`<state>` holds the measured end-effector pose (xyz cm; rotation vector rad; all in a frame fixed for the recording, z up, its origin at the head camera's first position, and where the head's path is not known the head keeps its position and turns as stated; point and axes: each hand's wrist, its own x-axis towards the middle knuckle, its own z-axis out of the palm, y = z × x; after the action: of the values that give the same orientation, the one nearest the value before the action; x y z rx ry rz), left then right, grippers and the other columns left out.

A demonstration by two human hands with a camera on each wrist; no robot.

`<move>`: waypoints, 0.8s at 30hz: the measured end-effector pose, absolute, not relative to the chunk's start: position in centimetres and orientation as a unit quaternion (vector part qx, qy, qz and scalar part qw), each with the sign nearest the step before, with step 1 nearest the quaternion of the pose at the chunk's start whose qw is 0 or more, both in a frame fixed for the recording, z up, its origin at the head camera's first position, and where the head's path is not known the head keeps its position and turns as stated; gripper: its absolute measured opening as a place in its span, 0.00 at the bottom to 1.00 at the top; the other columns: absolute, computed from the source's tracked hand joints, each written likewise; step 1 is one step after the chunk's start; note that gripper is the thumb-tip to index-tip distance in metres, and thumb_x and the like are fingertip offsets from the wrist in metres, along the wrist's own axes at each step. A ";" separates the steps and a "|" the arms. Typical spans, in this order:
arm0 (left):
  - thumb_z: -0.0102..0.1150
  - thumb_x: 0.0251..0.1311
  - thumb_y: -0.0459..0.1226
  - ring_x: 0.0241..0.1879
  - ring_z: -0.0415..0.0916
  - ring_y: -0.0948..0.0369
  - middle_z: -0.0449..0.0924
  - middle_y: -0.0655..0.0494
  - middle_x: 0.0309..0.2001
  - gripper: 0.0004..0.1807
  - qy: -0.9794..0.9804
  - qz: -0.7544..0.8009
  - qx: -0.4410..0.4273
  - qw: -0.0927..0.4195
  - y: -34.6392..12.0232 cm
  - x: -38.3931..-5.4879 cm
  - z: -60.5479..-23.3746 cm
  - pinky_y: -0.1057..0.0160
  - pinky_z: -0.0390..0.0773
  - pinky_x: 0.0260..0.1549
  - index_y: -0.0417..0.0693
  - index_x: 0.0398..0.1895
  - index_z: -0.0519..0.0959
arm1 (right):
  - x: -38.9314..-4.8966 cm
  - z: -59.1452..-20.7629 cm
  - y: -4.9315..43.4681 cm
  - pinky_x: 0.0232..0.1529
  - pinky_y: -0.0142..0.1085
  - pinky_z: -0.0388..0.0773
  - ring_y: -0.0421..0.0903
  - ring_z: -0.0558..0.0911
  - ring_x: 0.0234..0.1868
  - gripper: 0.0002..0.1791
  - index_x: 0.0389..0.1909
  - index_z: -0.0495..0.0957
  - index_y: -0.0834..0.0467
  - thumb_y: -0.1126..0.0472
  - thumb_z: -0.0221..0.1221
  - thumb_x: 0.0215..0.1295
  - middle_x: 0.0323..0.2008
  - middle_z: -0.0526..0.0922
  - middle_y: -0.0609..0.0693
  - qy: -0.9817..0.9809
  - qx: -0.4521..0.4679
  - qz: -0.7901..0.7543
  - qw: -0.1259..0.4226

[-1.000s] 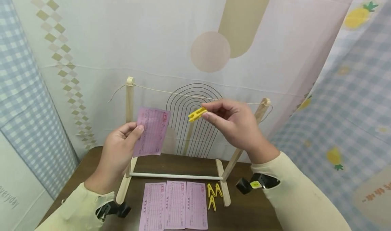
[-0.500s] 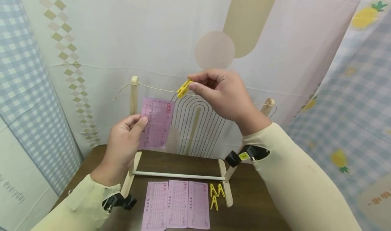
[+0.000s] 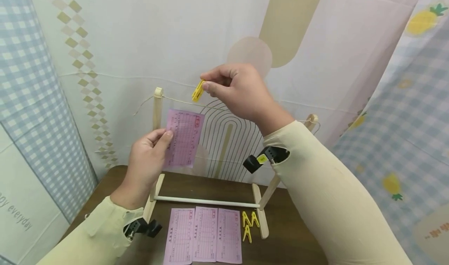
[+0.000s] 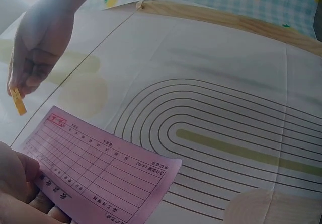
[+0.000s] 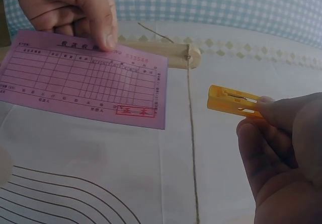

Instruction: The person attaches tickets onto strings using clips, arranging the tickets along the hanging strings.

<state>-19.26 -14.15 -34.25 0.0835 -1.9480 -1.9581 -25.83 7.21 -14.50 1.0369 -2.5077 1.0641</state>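
Note:
My left hand [image 3: 149, 152] pinches a pink receipt slip [image 3: 186, 138] by its left edge, the slip hanging just below the string [image 3: 179, 99]. In the right wrist view the slip [image 5: 85, 78] shows a printed table and a red stamp. Between the thumb and fingers of my right hand [image 3: 238, 89] is a yellow clothespin [image 3: 198, 91], its nose tilted down, slightly above the string. From the right wrist the clothespin [image 5: 234, 102] appears apart from both string [image 5: 192, 148] and slip. Three more pink slips [image 3: 205, 234] and three yellow clothespins [image 3: 247, 234] lie on the table.
A wooden frame holds the string between a left post [image 3: 157, 109] and a right post [image 3: 271, 191]. A white rod [image 3: 207, 201] joins its feet along the brown table [image 3: 140, 253]. Behind hangs a patterned cloth [image 3: 140, 35], with a checked curtain [image 3: 396, 121] on the right.
My right hand has moved up and left with the clothespin, from below the string to above it. My left hand has raised the slip slightly, closer to the string.

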 end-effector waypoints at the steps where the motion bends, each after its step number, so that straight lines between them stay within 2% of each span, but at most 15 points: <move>1: 0.61 0.83 0.56 0.54 0.91 0.59 0.92 0.46 0.60 0.26 -0.694 -0.694 0.030 0.188 -14.1 -19.3 -34.3 0.64 0.90 0.48 0.46 0.65 0.88 | -26.0 -14.5 7.1 0.44 0.35 0.86 0.40 0.88 0.40 0.10 0.55 0.94 0.51 0.57 0.73 0.77 0.45 0.96 0.46 -0.857 0.353 0.358 0.111; 9: 0.60 0.83 0.57 0.57 0.90 0.57 0.91 0.47 0.62 0.27 -0.691 -0.698 0.028 0.189 -13.9 -19.4 -34.0 0.64 0.90 0.51 0.45 0.65 0.87 | -26.4 -14.6 6.2 0.48 0.36 0.87 0.39 0.88 0.42 0.11 0.56 0.93 0.50 0.56 0.72 0.79 0.47 0.95 0.43 -0.865 0.350 0.345 0.100; 15: 0.60 0.84 0.55 0.60 0.89 0.55 0.90 0.46 0.63 0.27 -0.679 -0.710 0.021 0.183 -13.7 -19.5 -34.0 0.59 0.90 0.55 0.44 0.67 0.87 | -26.4 -14.7 5.6 0.51 0.35 0.88 0.37 0.90 0.45 0.11 0.57 0.93 0.52 0.56 0.71 0.79 0.49 0.95 0.44 -0.866 0.359 0.335 0.093; 24: 0.60 0.84 0.56 0.59 0.89 0.55 0.90 0.45 0.63 0.28 -0.680 -0.709 0.013 0.187 -13.5 -19.7 -33.9 0.61 0.90 0.53 0.44 0.67 0.86 | -26.5 -15.1 5.0 0.53 0.32 0.87 0.35 0.90 0.48 0.12 0.58 0.92 0.53 0.56 0.70 0.80 0.50 0.95 0.44 -0.870 0.359 0.323 0.093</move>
<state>-19.68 -13.54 -33.93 0.0368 -1.9135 -1.9965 -26.51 4.98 -15.09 1.0665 -2.5833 0.9589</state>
